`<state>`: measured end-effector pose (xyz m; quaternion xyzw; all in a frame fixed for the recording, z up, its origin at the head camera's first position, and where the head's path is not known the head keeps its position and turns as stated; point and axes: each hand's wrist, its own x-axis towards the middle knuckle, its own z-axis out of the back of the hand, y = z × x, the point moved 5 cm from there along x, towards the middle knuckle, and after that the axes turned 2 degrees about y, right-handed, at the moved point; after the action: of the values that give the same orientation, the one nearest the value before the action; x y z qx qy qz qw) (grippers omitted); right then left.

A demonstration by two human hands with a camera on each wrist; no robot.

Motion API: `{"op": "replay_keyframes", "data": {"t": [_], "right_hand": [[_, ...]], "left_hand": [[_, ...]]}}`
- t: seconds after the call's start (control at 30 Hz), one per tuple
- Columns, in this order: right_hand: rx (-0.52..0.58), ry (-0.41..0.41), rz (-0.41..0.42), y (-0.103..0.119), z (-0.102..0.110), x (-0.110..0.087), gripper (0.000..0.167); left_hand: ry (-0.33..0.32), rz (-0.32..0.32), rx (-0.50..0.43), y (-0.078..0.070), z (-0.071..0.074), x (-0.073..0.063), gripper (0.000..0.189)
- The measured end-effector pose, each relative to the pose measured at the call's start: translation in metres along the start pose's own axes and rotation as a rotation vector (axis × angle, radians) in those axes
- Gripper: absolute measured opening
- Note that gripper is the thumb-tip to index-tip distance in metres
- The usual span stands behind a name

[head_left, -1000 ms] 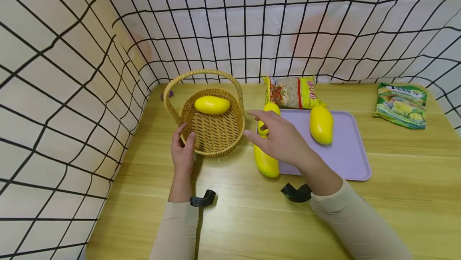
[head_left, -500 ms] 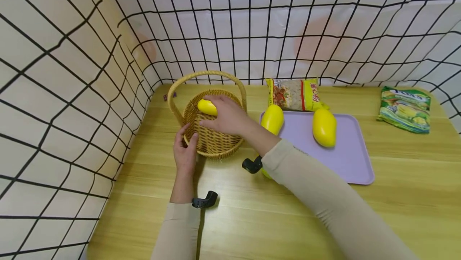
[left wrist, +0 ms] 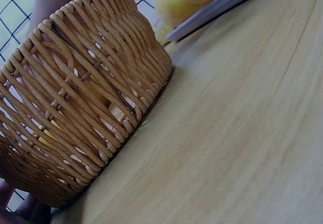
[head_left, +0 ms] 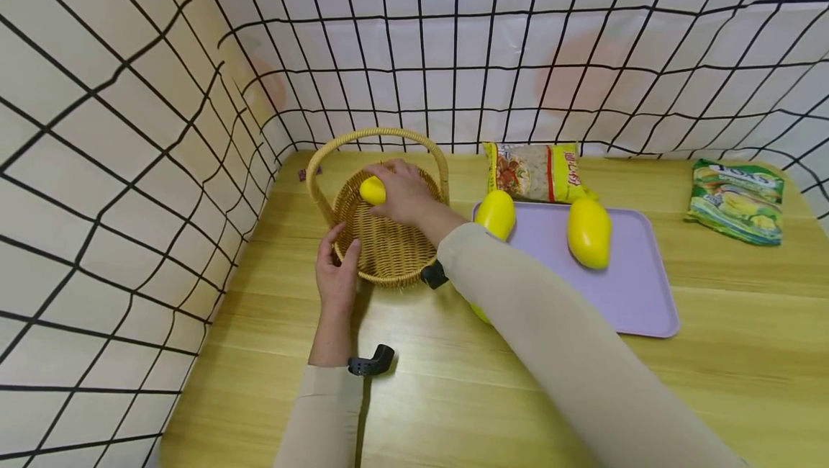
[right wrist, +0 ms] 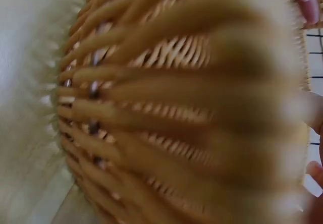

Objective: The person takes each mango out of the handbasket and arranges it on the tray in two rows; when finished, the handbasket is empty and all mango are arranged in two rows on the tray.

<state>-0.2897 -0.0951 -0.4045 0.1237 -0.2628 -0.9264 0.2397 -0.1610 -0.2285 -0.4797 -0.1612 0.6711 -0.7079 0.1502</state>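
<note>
In the head view a wicker basket (head_left: 388,255) with a tall hoop handle stands left of centre. My left hand (head_left: 337,277) holds its front left rim, thumb and fingers spread around the edge. Inside lies a yellow mango (head_left: 372,191). My right hand (head_left: 404,194) reaches over the right rim and grips this mango, covering most of it. The left wrist view is largely filled by the basket's woven side (left wrist: 96,88); blurred weave (right wrist: 151,93) dominates the right wrist view.
A lilac tray (head_left: 637,295) bears a mango (head_left: 589,234); another mango (head_left: 497,216) lies at its left edge. A third mango (head_left: 479,312) is mostly under my right sleeve. Behind are a noodle bag (head_left: 534,171), a green packet (head_left: 737,201) and black mesh (head_left: 456,57).
My right hand has moved left from above the tray-side mangoes into the basket and closed over the mango there. The left hand stays on the rim. The head view has shifted slightly.
</note>
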Motion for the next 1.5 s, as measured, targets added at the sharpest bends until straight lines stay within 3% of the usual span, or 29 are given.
{"op": "replay_keyframes", "data": {"t": [0.27, 1.03, 1.5], "right_hand": [[-0.083, -0.034, 0.018, -0.007, -0.006, 0.006, 0.075], [-0.091, -0.047, -0.007, -0.018, -0.010, 0.010, 0.073], [-0.163, -0.030, 0.002, -0.020, -0.014, 0.013, 0.064]], "left_hand": [[-0.001, -0.005, -0.011, -0.002, -0.001, 0.001, 0.044], [0.003, -0.010, -0.007, -0.001, -0.001, 0.000, 0.044], [0.001, -0.008, -0.028, -0.001, -0.001, 0.000, 0.043]]}}
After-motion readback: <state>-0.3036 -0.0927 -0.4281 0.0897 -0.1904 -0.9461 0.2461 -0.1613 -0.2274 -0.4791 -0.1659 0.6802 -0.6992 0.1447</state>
